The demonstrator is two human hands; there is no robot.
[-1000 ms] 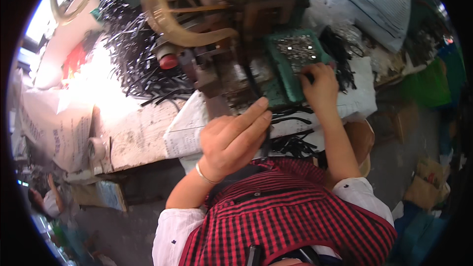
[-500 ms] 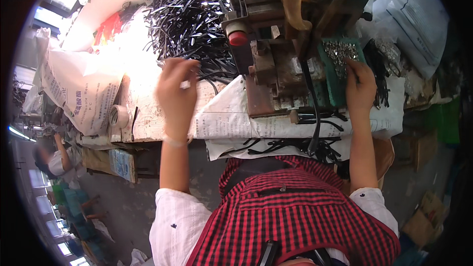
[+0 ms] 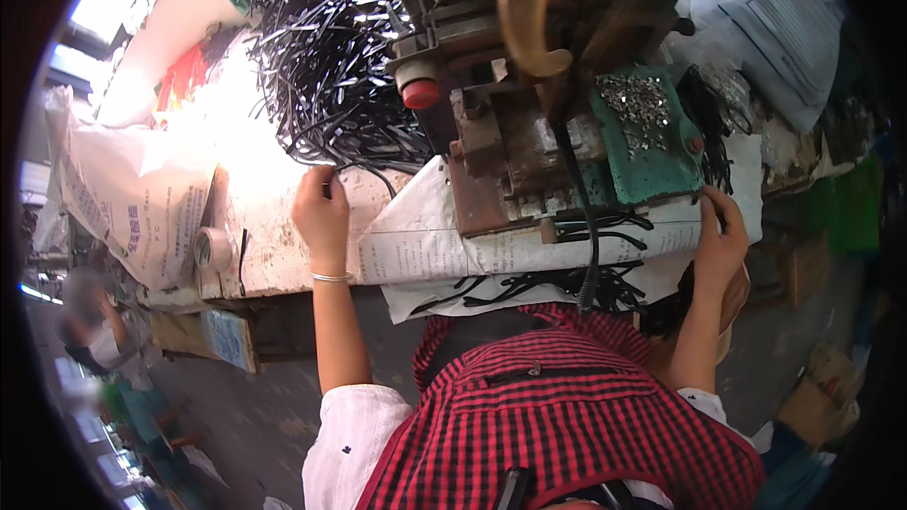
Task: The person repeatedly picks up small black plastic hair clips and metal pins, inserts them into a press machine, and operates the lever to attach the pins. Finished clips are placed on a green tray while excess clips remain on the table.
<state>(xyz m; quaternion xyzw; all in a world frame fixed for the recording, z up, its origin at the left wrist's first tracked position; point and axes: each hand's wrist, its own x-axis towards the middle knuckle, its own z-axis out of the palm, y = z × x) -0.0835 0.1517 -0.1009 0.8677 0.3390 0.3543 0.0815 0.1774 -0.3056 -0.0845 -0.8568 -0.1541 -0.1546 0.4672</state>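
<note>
My left hand (image 3: 321, 217) is at the near edge of a heap of black eyeglass temples (image 3: 331, 57), its fingers closed on the end of one temple, which is mostly hidden by the fingers. My right hand (image 3: 724, 238) is just off the near right corner of a green tray (image 3: 652, 179). Its thumb and forefinger are pinched together; anything between them is too small to make out. Small shiny metal pieces (image 3: 638, 109) lie in the tray. Between my hands stands a worn metal bench machine (image 3: 539, 146) with a red button (image 3: 420, 94).
More black temples (image 3: 567, 285) lie on white printed sheeting (image 3: 416, 246) along the near table edge. A tape roll (image 3: 213, 250) and a white sack (image 3: 142, 198) are at left. Plastic bags (image 3: 779, 38) stand at the far right. Another person (image 3: 94, 321) sits at the far left.
My left hand has come down and nearer, its fingers now at the heap's edge. My right hand has left the metal pieces and moved nearer and to the right. The view has shifted slightly.
</note>
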